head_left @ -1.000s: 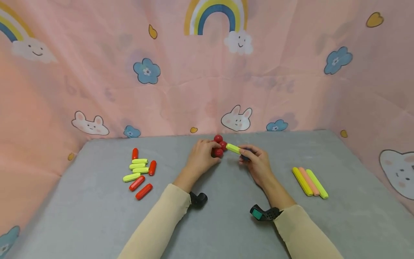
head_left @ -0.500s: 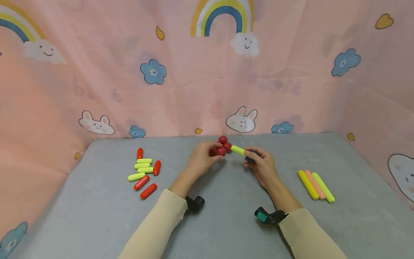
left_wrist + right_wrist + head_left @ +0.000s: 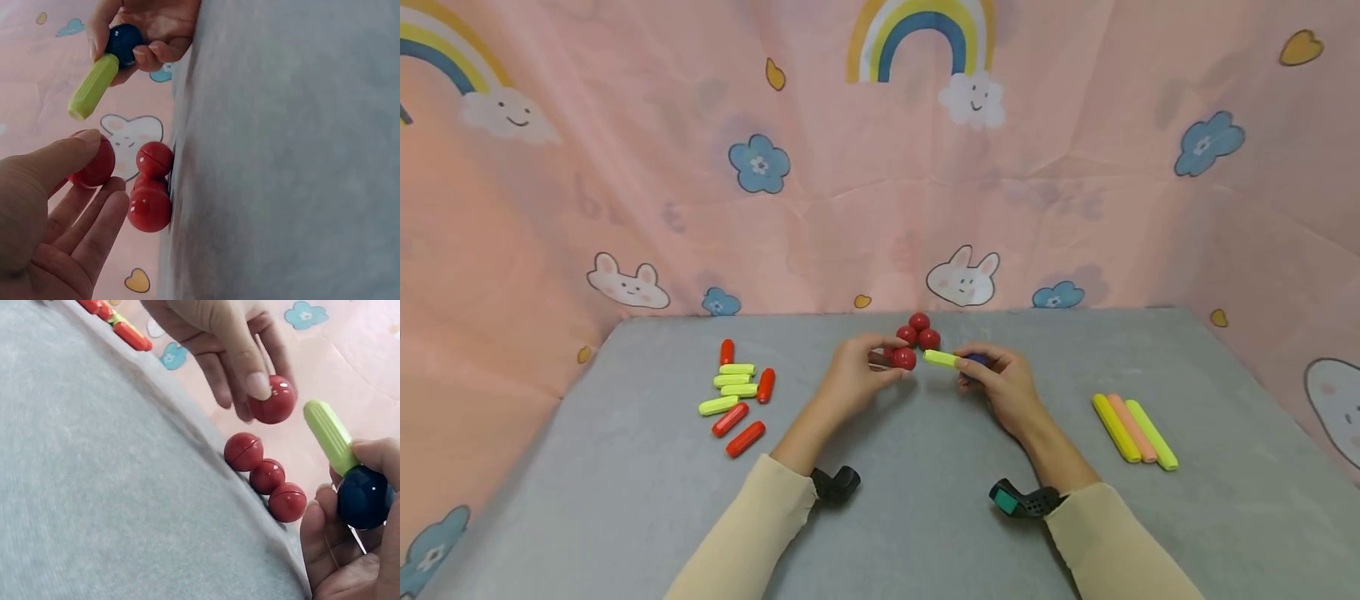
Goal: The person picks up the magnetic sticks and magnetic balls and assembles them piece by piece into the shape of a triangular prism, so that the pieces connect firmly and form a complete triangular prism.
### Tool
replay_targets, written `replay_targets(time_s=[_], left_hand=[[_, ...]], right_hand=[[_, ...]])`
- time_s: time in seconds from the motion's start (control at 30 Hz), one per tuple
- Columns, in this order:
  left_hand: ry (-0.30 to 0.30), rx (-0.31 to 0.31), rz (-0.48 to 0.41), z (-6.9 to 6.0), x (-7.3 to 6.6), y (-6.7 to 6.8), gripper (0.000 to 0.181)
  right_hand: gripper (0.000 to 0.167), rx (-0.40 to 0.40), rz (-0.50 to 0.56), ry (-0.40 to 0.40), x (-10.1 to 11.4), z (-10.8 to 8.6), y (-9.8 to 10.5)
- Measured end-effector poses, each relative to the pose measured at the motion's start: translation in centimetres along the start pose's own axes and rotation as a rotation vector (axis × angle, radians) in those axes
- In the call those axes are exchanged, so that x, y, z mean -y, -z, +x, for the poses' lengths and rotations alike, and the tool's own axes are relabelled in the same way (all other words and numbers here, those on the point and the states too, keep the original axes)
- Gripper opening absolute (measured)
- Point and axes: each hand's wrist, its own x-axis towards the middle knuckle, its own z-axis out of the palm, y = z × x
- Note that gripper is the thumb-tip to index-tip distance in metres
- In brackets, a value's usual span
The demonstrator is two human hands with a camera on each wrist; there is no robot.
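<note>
The left hand (image 3: 852, 372) pinches a red ball (image 3: 904, 359) between thumb and fingers, above the grey table. In the right hand (image 3: 1006, 385) is a dark blue ball (image 3: 364, 497) with a light green stick (image 3: 329, 436) joined to it, its free end pointing toward the red ball without touching it. Three more red balls (image 3: 919, 322) rest close together on the table just beyond the hands. The left wrist view shows the held red ball (image 3: 95, 164) below the tip of the green stick (image 3: 94, 87).
On the left of the table (image 3: 925, 517) lie several short red sticks (image 3: 746, 439) and light green sticks (image 3: 718, 405). At the right, longer yellow (image 3: 1116, 427), peach (image 3: 1131, 427) and green (image 3: 1152, 435) sticks lie side by side. A pink patterned cloth (image 3: 865, 208) hangs behind.
The left hand has drawn back toward the person with one red ball, away from the other red balls. The right hand keeps its blue ball and stick, the stick now turned more level.
</note>
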Motion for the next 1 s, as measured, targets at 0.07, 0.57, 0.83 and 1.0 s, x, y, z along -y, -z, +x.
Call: replay_targets(time_s=[0.07,0.57,0.83,1.0], left_hand=[[0.003,0.005,-0.002,-0.2,0.1,0.0,0.037],[0.021,0.046,0.001,-0.9,-0.6,-0.1,0.038],[0.016,0.053,-0.042,-0.7,-0.5,0.2,0.037],[-0.012,0.069,-0.074,-0.6,-0.9,-0.2,0.035]], right_hand=[[0.008,0.005,-0.021,0.008,0.0,-0.1,0.0],[0.026,0.053,-0.154,0.011,0.0,-0.7,-0.1],[0.025,0.164,-0.378,0.057,0.2,-0.7,-0.6],[0.024,0.202,-0.39,0.073,0.2,-0.3,-1.1]])
